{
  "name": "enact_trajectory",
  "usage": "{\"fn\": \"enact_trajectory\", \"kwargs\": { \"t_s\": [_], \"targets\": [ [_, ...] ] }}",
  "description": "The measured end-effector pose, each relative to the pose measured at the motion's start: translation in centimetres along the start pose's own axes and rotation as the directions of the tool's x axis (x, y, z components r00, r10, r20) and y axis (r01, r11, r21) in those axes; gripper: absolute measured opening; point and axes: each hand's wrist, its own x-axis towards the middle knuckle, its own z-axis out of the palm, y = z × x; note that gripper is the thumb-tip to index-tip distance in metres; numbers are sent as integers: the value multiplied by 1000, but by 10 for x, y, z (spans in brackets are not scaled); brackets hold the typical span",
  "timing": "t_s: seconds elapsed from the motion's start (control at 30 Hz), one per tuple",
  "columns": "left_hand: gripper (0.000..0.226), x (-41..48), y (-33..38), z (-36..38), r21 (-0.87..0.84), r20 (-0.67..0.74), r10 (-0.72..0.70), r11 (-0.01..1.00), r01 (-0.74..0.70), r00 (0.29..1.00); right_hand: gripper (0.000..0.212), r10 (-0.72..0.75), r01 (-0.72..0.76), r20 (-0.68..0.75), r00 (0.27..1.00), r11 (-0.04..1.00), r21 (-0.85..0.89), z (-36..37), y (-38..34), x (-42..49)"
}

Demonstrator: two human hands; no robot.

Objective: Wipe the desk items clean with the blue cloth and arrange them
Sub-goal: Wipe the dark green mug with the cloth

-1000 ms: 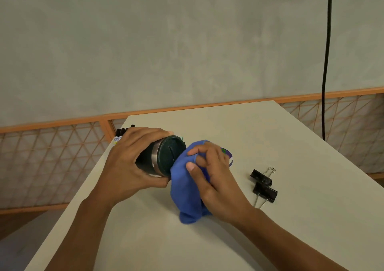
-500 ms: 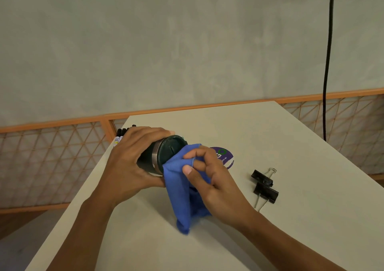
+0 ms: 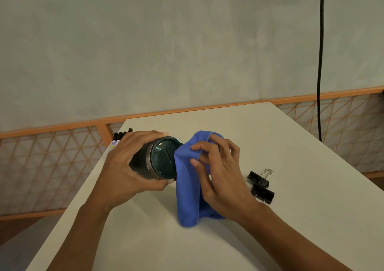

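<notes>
Here, left hand (image 3: 124, 171) grips tumbler (image 3: 158, 159) tilted sideways above desk (image 3: 291, 218), lid facing right. Right hand (image 3: 220, 175) pinches cloth (image 3: 187, 187) against lid rim. Clips (image 3: 260, 186) right, markers (image 3: 118, 137) behind.

A dark tumbler (image 3: 162, 161) is tipped sideways, the blue cloth (image 3: 187, 189) bunched against its lid.

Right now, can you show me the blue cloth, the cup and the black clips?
blue cloth (image 3: 187, 187): head view, hanging middle fold
cup (image 3: 163, 160): head view, dark lid
black clips (image 3: 262, 193): head view, nearer clip's body
</notes>
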Motion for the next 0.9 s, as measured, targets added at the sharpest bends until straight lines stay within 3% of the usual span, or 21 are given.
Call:
{"fn": "enact_trajectory", "kwargs": {
  "t_s": [0.1,0.27,0.47,0.57,0.67,0.77,0.9],
  "targets": [
    [91,0,3,2,-44,1,-15,999,15,1000,40,-19,19,-12,1000,1000,-12,-1,-1,1],
    [95,-3,-7,-1,-10,-13,-33,999,33,999,32,-26,26,-8,1000,1000,-15,5,-2,-4],
    [93,1,-1,7,29,12,-15,999,14,1000,33,241,-246,83,967,968,45,11,-3,-6],
    [90,1,0,9,66,3,-4,998,4,1000,36,379,-400,139,915,897,188,11,-14,-7],
    [89,0,-1,7,94,-40,7,996,-3,999,26,471,-505,183,863,814,287,13,-22,-11],
    [87,-2,-4,5,103,-49,6,995,-1,999,21,480,-516,190,857,801,303,13,-21,-11],
    [88,-1,-4,8,72,-33,-9,997,11,999,23,439,-439,87,894,823,361,4,-19,-7]
  ]
}}
